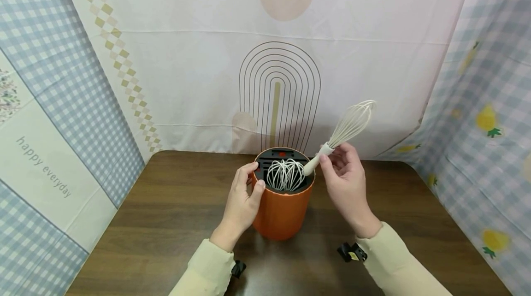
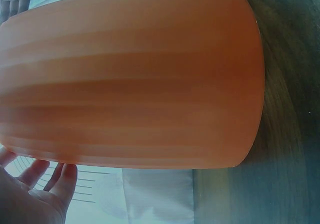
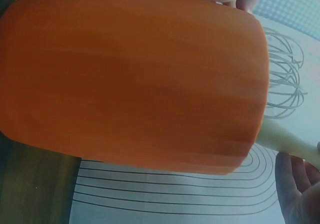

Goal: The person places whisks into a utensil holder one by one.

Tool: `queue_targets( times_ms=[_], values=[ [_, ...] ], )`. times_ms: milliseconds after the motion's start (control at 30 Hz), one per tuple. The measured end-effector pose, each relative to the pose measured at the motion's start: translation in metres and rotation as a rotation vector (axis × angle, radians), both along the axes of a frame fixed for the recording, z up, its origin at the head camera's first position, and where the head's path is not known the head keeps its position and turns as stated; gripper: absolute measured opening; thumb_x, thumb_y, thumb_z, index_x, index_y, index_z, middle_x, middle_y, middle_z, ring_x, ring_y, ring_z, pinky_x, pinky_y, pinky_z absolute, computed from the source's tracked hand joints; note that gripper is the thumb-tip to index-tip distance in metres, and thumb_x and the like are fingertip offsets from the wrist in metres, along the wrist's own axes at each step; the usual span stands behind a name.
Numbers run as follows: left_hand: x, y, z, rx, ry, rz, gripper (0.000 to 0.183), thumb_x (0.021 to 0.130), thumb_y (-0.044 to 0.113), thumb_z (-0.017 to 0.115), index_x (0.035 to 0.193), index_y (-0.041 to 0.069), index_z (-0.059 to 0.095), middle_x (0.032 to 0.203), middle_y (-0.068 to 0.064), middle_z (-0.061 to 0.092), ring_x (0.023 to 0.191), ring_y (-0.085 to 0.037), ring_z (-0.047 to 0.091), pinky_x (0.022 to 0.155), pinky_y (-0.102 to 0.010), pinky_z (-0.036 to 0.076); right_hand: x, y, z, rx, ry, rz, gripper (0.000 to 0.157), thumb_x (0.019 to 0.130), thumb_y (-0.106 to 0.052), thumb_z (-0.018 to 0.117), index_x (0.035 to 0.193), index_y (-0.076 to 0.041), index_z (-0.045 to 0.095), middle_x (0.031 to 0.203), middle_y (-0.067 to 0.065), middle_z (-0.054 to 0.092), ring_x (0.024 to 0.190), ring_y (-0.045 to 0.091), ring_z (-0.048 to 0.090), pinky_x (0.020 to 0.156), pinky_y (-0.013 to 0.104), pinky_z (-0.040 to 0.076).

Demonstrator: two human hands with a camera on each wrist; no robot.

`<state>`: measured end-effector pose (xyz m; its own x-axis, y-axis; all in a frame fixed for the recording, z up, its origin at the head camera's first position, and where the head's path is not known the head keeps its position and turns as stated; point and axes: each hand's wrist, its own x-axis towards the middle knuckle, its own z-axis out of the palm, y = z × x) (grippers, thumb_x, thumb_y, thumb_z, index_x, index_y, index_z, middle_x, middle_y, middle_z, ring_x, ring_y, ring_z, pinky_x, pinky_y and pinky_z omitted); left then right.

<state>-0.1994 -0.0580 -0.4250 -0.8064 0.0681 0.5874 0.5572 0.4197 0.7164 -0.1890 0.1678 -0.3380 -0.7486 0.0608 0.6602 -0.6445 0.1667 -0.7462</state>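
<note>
An orange utensil holder (image 1: 283, 213) with a black slotted top (image 1: 274, 154) stands upright on the table. My left hand (image 1: 242, 199) grips its left side near the rim, thumb at the front and fingers farther back. White wire whisk heads (image 1: 285, 174) stick up from the slots, their handles hidden inside. In my right hand (image 1: 346, 185) a white whisk (image 1: 350, 123) is pinched by its handle between thumb and fingers. It tilts with the wires up and to the right, and its handle end (image 3: 277, 136) overlaps the holder's right rim.
The dark wooden table (image 1: 166, 222) ends at a pale patterned cloth (image 1: 186, 88) behind the holder. Checked cloths hang at the left (image 1: 54, 51) and right (image 1: 481, 148). A black wrist device (image 1: 351, 252) sits by the right sleeve.
</note>
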Motion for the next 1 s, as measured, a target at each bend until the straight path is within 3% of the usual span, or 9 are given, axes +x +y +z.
queue_targets(
  times_ms=[200,433,667,1000],
  values=[
    [0.001,0.001,0.0,-0.002,0.002,-0.005,0.042,0.091,0.036,0.044,0.13,0.021,0.039,0.132,0.007,0.036,0.117,-0.011,0.039,0.096,-0.031,0.037,-0.002,-0.007,-0.002,0.068,-0.025,-0.006,0.034,0.084,-0.009,0.059,0.116,-0.013,0.047,0.105,0.004,0.056,0.089,0.021,0.059,0.073,0.028,0.051],
    [0.0,0.001,0.0,-0.001,0.01,-0.002,0.042,0.091,0.035,0.044,0.13,0.02,0.039,0.132,0.006,0.036,0.117,-0.011,0.039,0.095,-0.032,0.037,0.01,-0.02,0.012,0.192,-0.016,-0.019,0.032,0.083,-0.002,0.058,0.113,-0.002,0.047,0.099,0.01,0.054,0.086,0.022,0.059,0.068,0.03,0.052],
    [0.0,0.001,0.0,-0.008,0.01,0.004,0.042,0.091,0.035,0.045,0.13,0.02,0.039,0.132,0.006,0.036,0.117,-0.012,0.039,0.095,-0.033,0.037,0.013,-0.018,0.011,0.312,-0.047,-0.008,0.029,0.082,0.001,0.058,0.109,0.0,0.048,0.095,0.012,0.057,0.083,0.022,0.059,0.069,0.031,0.051],
    [0.0,0.001,0.0,-0.006,0.006,0.002,0.042,0.091,0.035,0.045,0.13,0.021,0.039,0.132,0.005,0.036,0.117,-0.012,0.039,0.095,-0.034,0.037,0.011,-0.012,0.008,0.289,-0.107,0.084,0.032,0.083,0.0,0.057,0.113,0.001,0.045,0.096,0.016,0.056,0.086,0.026,0.057,0.072,0.032,0.051]
  ],
)
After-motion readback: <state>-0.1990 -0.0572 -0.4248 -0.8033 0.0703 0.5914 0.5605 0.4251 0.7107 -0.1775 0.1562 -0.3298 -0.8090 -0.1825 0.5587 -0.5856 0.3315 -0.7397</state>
